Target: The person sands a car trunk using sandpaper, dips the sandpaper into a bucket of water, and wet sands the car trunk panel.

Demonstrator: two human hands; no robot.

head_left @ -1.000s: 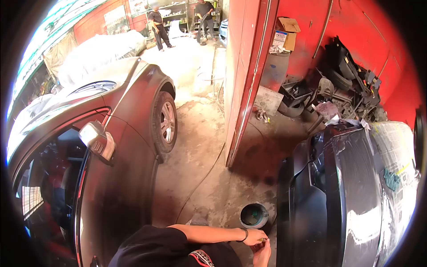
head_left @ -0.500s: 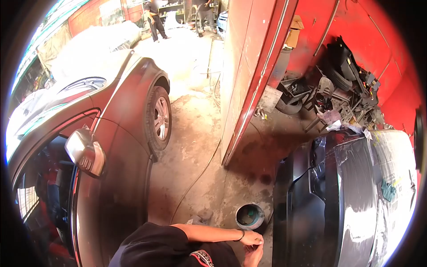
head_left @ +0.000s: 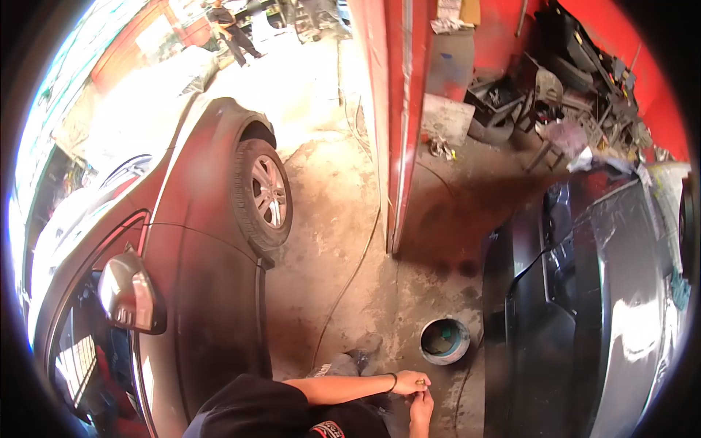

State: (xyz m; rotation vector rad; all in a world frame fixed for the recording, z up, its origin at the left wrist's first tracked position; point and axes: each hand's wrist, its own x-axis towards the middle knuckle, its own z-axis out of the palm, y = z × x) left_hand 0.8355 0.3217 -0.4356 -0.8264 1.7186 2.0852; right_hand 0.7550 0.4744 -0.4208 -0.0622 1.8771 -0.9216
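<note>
My left hand (head_left: 411, 382), with a dark band at its wrist, is closed around something small; a yellowish-green bit shows between the fingers. Just below it, my right hand (head_left: 421, 407) has its fingers drawn together against the left fingertips. What the right fingers hold, if anything, is too small to make out. Up and to the right of both hands, a round bucket (head_left: 444, 359) stands on the floor with something green inside.
A dark car (head_left: 212, 292) with a side mirror (head_left: 130, 292) stands at left. On the right is a dark car body part (head_left: 540, 328). A red post (head_left: 401, 146) rises mid-view. Scrap parts (head_left: 555, 95) are piled behind, a cable (head_left: 350, 281) crosses the floor, and a person (head_left: 234, 33) stands far off.
The view has turned, so the bucket and the right-hand car part now appear further right. My hands stay together, with the small yellowish-green bit showing more plainly.
</note>
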